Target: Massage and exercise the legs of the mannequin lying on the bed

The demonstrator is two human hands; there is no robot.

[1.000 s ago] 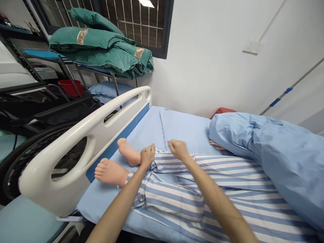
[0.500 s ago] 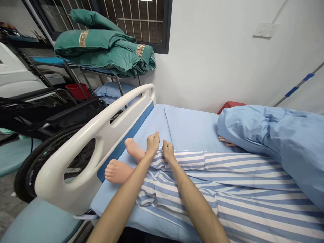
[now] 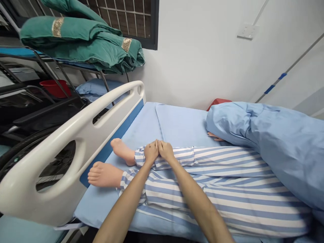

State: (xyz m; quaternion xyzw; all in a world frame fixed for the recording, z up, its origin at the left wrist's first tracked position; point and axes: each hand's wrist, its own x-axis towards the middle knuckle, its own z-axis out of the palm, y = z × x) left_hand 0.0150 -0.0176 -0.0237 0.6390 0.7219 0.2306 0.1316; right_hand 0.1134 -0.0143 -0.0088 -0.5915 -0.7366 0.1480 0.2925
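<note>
A manikin in blue-and-white striped trousers lies on the bed, its bare feet pointing toward the footboard. My left hand is over the shin of the far trouser leg, just above the cuff, with its fingers curled down. Beside it, my right hand bends over the same leg, and the fingertips of both hands meet. The cloth under my palms is hidden. The near trouser leg lies below my forearms, its cuff at the ankle.
A white footboard closes the bed's left end. A light blue quilt is heaped at the right, with manikin fingers showing under its edge. Green folded bedding rests on a rack behind, and a wheelchair stands at the left.
My hands have gone from upright fists, slightly apart, to lying over the far leg with fingertips together. The view has shifted to the right.
</note>
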